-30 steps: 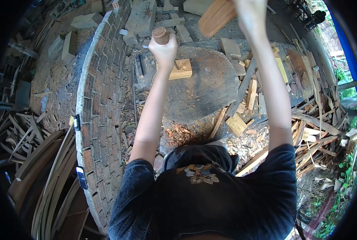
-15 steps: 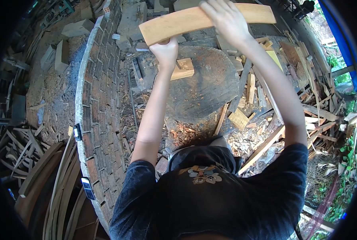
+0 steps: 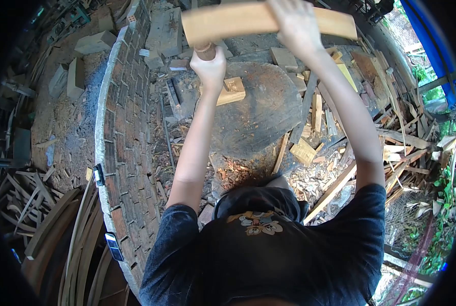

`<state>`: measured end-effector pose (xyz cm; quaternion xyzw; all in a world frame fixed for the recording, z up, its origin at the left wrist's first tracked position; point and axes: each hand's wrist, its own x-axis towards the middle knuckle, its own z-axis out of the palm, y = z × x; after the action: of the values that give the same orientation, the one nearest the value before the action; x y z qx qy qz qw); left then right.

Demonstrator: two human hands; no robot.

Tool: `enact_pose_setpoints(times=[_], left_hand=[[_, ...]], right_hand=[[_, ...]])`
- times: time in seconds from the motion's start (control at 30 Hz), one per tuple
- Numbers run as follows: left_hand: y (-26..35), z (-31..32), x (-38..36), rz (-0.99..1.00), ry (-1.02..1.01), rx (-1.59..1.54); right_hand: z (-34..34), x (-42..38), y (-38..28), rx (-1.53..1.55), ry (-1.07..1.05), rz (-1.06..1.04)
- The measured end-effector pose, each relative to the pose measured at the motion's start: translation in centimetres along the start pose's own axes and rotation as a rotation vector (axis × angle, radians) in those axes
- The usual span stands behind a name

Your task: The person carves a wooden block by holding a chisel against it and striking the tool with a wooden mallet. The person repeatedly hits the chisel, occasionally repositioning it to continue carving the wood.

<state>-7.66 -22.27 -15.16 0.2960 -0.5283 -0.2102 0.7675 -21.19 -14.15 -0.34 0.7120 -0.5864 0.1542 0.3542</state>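
Observation:
My right hand (image 3: 299, 30) is closed over the upper edge of a curved wooden plank (image 3: 238, 21), which is held up in the air at the top of the view. The plank's left end is smeared by motion. My left hand (image 3: 209, 66) is wrapped around a round wooden handle (image 3: 205, 51), just below the plank's left end. Whatever the handle belongs to is hidden behind the plank. Below my hands, a wooden block with a notch (image 3: 232, 94) lies on a large round stump (image 3: 258, 115).
A low brick wall (image 3: 128, 132) runs along the left, with two phones (image 3: 113, 246) on its edge. Curved wooden strips (image 3: 80, 239) are stacked beyond it. Scrap wood and chips (image 3: 335, 153) cover the ground at right. A blue tarp (image 3: 432, 46) hangs at the far right.
The plank's left end has risen, and more of the handle shows above my left hand. Both hands keep their holds. The view has shifted slightly.

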Motion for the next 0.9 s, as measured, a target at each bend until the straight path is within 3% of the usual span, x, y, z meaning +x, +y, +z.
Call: enact_pose_setpoints(times=[0.03, 0.1, 0.13, 0.17, 0.23, 0.27, 0.3, 0.37, 0.4, 0.43, 0.5, 0.53, 0.57, 0.63, 0.67, 0.7, 0.77, 0.8, 0.83, 0.9], left_hand=[[0.1, -0.1, 0.1, -0.155, -0.055, -0.024], [0.3, 0.2, 0.1, -0.158, -0.047, -0.001], [0.5, 0.4, 0.1, -0.171, -0.058, -0.011], [0.6, 0.5, 0.1, -0.181, -0.067, -0.017], [0.4, 0.5, -0.1, -0.160, -0.063, -0.004], [0.5, 0.6, 0.0, -0.140, -0.056, 0.002], [0.5, 0.7, 0.0, -0.134, -0.056, 0.008], [0.8, 0.7, -0.1, -0.168, -0.046, -0.018], [0.5, 0.7, -0.1, -0.157, -0.053, 0.002], [0.3, 0.6, -0.1, -0.153, -0.043, 0.017], [-0.1, 0.6, -0.1, -0.159, -0.054, 0.011], [0.2, 0.7, -0.1, -0.137, -0.037, 0.010], [0.4, 0.7, -0.1, -0.135, -0.027, 0.016], [0.7, 0.5, 0.0, -0.200, -0.057, 0.019], [0.7, 0.6, 0.0, -0.198, -0.051, 0.024], [0.5, 0.6, -0.1, -0.189, -0.050, 0.007], [0.4, 0.8, -0.1, -0.180, -0.040, -0.012], [0.4, 0.9, -0.1, -0.168, -0.046, 0.023], [0.3, 0.8, 0.0, -0.155, -0.058, 0.059], [0.1, 0.8, -0.1, -0.170, -0.073, 0.071]], right_hand=[[-0.3, 0.9, 0.4, 0.131, 0.103, 0.169], [-0.9, 2.2, 0.7, 0.993, 0.352, 0.488], [0.2, 2.7, 0.3, 1.148, 0.591, 0.552], [0.8, 2.3, 0.2, 1.152, 0.585, 0.547], [2.0, 1.2, -0.3, 0.825, 0.303, 0.300], [3.5, 0.4, 0.4, 0.105, 0.121, -0.101], [5.1, 0.3, 1.5, -0.031, 0.180, -0.257], [2.9, 1.7, 2.1, -0.040, 0.235, -0.178], [0.6, 2.3, 1.3, 0.117, 0.222, -0.017], [0.4, 3.2, 1.4, 0.260, 0.347, 0.143], [-0.3, 4.3, 1.8, 1.235, 0.416, 0.553], [-0.7, 4.2, 1.1, 1.496, 0.492, 0.657], [0.1, 3.7, 1.1, 1.504, 0.485, 0.650], [3.6, 1.3, 1.0, 0.528, 0.142, 0.095], [4.3, 0.5, 1.2, 0.136, 0.133, -0.287], [5.0, 0.2, 2.0, 0.138, 0.134, -0.288], [3.4, 1.2, 2.6, 0.202, 0.121, -0.009], [2.5, 1.6, 2.4, 0.332, 0.267, 0.186], [1.3, 2.3, 2.5, 0.823, 0.302, 0.461], [3.3, 2.4, 3.4, 1.475, 0.619, 0.599]])
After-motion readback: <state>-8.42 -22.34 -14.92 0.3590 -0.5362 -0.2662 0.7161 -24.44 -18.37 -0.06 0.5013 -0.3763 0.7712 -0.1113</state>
